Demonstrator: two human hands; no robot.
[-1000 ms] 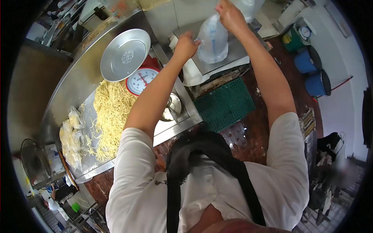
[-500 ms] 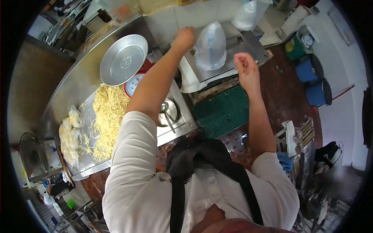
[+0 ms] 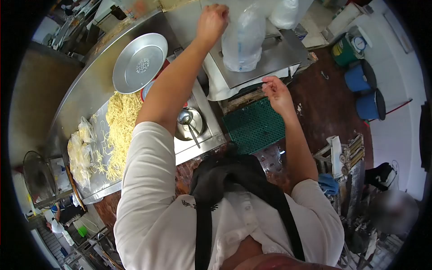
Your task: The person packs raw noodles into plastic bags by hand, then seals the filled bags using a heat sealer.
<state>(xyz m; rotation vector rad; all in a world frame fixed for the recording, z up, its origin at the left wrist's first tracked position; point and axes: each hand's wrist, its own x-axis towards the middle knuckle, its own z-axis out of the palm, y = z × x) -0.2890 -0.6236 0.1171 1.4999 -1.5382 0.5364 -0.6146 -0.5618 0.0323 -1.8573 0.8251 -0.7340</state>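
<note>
My left hand (image 3: 213,23) reaches far forward over the counter, its fingers curled inward. Whatever lies in those fingers, if anything, is too small to make out. Just right of it, a bundle of clear plastic bags (image 3: 244,42) stands on a flat metal surface (image 3: 280,58). My right hand (image 3: 276,93) is bent near that surface's front edge, thumb and fingers pinched together. What it pinches, if anything, does not show clearly. Under my left forearm are a partly hidden red-rimmed scale (image 3: 145,92) and a round metal pan (image 3: 139,63).
A heap of yellow noodles (image 3: 120,135) lies on the steel counter beside filled plastic bags (image 3: 81,155). A ladle (image 3: 191,128) rests in a metal bowl (image 3: 198,118). Below is a green perforated mat (image 3: 254,128); blue buckets (image 3: 370,105) stand at right. Another white plastic bundle (image 3: 284,13) sits farther back.
My left hand has moved farther forward past the plastic bags. My right hand has come slightly back and left, its fingers drawn closer together. The whole view has shifted a little.
</note>
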